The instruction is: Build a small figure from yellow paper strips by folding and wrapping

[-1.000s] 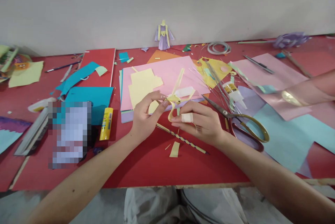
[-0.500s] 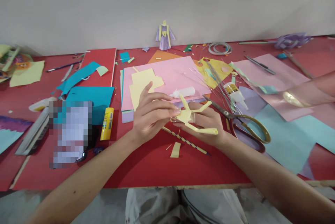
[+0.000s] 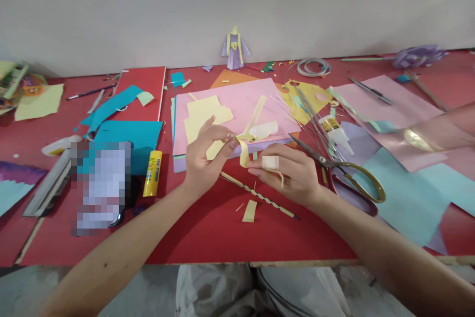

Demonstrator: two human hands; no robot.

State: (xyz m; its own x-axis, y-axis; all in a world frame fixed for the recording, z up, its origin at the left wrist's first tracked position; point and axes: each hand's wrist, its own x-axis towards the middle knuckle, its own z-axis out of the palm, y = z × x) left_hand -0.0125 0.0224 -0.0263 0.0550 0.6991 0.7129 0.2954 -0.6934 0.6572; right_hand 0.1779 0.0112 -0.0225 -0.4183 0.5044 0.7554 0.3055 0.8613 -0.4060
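Observation:
Both hands meet over the red table [image 3: 208, 233], working a knot of pale yellow paper strips [image 3: 247, 139]. My left hand [image 3: 204, 154] pinches the strips at the knot with thumb and forefinger. My right hand [image 3: 293, 173], with a white plaster round one finger, holds the strips' lower ends with curled fingers. One strip rises up toward the pink sheet [image 3: 237, 104]. A small white glue bottle [image 3: 263, 130] lies just behind the strips. A twisted paper stick [image 3: 260, 196] lies on the table under the hands.
Large scissors [image 3: 345, 171] and thin wires lie right of my right hand. A yellow glue stick [image 3: 153, 172] and a blurred patch sit at left. Another person's arm [image 3: 438, 131] reaches in from the right. A purple paper doll [image 3: 234, 50] stands by the wall.
Half a second ago the strip piece lay spread flat over my right palm under my left hand. Now it is turned upright, one strip pointing up, and my left hand pinches the knot.

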